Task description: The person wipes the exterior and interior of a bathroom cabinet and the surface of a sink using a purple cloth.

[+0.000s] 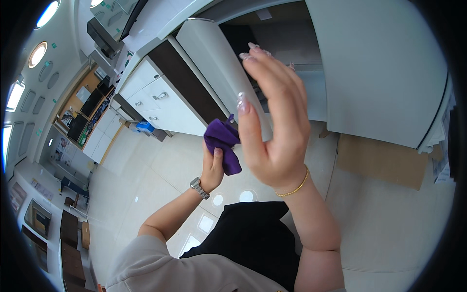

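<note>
A crumpled purple cloth (225, 144) hangs in my left hand (212, 171), pinched between the thumb and fingers above the floor. Raised close to the camera, my right hand (279, 120) has its thumb and fingers spread apart, and I see nothing in it. Behind that hand a light grey cabinet door (219, 62) stands swung out from a cabinet with a dark interior (288, 33). My right fingers cover part of this opening, so some of what is inside is hidden. I cannot tell whether they touch anything there.
White drawers (157, 96) with metal handles stand left of the open door. A broad pale panel (375, 69) is on the right, above a flat brown cardboard sheet (383, 160) on the tiled floor (135, 193). A blue box (145, 126) sits by the drawers.
</note>
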`<state>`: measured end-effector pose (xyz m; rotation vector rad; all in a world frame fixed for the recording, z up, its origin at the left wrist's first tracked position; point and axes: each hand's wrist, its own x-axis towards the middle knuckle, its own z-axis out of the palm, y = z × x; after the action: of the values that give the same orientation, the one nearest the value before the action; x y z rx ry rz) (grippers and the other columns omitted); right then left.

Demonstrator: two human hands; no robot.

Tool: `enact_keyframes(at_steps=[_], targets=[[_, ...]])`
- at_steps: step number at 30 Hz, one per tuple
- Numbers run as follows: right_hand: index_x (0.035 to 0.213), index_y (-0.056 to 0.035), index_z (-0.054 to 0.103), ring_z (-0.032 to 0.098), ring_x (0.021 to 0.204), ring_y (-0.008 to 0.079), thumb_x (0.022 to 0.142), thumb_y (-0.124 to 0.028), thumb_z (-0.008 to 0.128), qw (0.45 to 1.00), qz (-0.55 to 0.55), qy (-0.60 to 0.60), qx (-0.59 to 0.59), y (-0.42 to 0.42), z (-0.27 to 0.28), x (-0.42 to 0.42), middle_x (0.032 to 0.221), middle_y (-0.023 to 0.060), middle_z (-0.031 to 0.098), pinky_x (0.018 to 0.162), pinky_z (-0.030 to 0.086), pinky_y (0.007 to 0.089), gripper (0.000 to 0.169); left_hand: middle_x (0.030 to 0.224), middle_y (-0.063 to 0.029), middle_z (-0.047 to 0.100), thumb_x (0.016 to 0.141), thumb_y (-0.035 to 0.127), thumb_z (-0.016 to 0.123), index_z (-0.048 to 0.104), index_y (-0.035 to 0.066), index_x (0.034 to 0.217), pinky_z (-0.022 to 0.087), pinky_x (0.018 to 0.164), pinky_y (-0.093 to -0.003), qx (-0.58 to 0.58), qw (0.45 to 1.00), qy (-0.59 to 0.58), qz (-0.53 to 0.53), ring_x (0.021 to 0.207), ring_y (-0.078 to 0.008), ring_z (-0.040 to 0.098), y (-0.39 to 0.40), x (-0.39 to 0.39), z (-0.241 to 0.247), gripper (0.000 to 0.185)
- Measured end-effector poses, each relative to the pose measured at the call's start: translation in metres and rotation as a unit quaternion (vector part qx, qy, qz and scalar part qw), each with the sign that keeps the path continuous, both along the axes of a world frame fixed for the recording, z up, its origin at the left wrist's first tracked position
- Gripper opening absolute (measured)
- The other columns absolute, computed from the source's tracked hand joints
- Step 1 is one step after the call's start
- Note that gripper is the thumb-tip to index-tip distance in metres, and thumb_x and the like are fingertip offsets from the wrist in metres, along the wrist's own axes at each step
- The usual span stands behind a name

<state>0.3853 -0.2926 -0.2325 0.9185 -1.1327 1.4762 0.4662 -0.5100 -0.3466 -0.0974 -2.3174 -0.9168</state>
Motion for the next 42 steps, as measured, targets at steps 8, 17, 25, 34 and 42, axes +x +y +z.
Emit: enact_keyframes(at_steps=[8, 17, 25, 34, 42], targets=[[0.117, -0.0008, 0.061, 0.043, 0.13, 0.0366, 0.078, -0.002, 0.052, 0.987, -0.137, 0.023, 0.078, -0.045, -0.017, 0.002, 0.132, 0.0245, 0.052, 0.113, 0.023, 0.0485, 0.04, 0.134, -0.0062, 0.042, 0.1, 0.051, 0.032, 0.027, 0.01, 0.142, 0.035, 0.102, -0.0302, 0.32, 0.93, 0.173, 0.04, 0.118, -0.0145, 0.043, -0.032, -0.053, 0.075, 0.059], [0.136, -0.0038, 0.045, 0.024, 0.141, 0.0356, 0.078, -0.002, 0.051, 0.92, -0.288, -0.13, 0.232, -0.049, -0.033, -0.039, 0.149, 0.02, 0.032, 0.111, 0.028, 0.0487, 0.058, 0.134, -0.0086, 0.04, 0.099, 0.052, 0.034, 0.029, 0.007, 0.142, 0.041, 0.098, -0.0321, 0.376, 0.909, 0.176, 0.029, 0.119, -0.019, 0.044, -0.062, -0.127, 0.117, 0.063], [0.144, -0.0068, 0.033, 0.021, 0.143, 0.03, 0.082, -0.005, 0.049, 0.888, -0.318, -0.202, 0.265, -0.053, -0.083, -0.089, 0.154, 0.0117, 0.024, 0.113, 0.02, 0.0541, 0.064, 0.13, -0.0169, 0.039, 0.1, 0.045, 0.038, 0.036, 0.003, 0.136, 0.035, 0.099, -0.0394, 0.151, 0.908, 0.317, 0.229, 0.115, -0.0285, 0.043, -0.103, -0.181, 0.175, 0.055], [0.146, -0.0069, 0.028, 0.016, 0.144, 0.029, 0.084, -0.006, 0.049, 0.876, -0.279, -0.266, 0.289, -0.053, -0.108, -0.106, 0.156, 0.0118, 0.019, 0.112, 0.015, 0.0595, 0.066, 0.153, -0.0212, 0.011, 0.098, 0.034, 0.041, 0.016, 0.002, 0.148, 0.006, 0.114, -0.0488, -0.142, 0.929, 0.3, 0.163, 0.141, -0.0396, 0.007, -0.07, -0.234, 0.13, 0.064], [0.145, -0.0034, 0.027, 0.014, 0.144, 0.035, 0.081, -0.005, 0.051, 0.908, -0.23, -0.263, 0.231, -0.055, -0.104, -0.101, 0.155, 0.0177, 0.018, 0.113, 0.013, 0.0565, 0.069, 0.15, -0.0205, 0.024, 0.093, 0.032, 0.051, 0.027, 0.001, 0.145, 0.009, 0.113, -0.0519, -0.274, 0.878, 0.366, 0.141, 0.141, -0.04, 0.014, 0.038, -0.248, 0.153, 0.065]])
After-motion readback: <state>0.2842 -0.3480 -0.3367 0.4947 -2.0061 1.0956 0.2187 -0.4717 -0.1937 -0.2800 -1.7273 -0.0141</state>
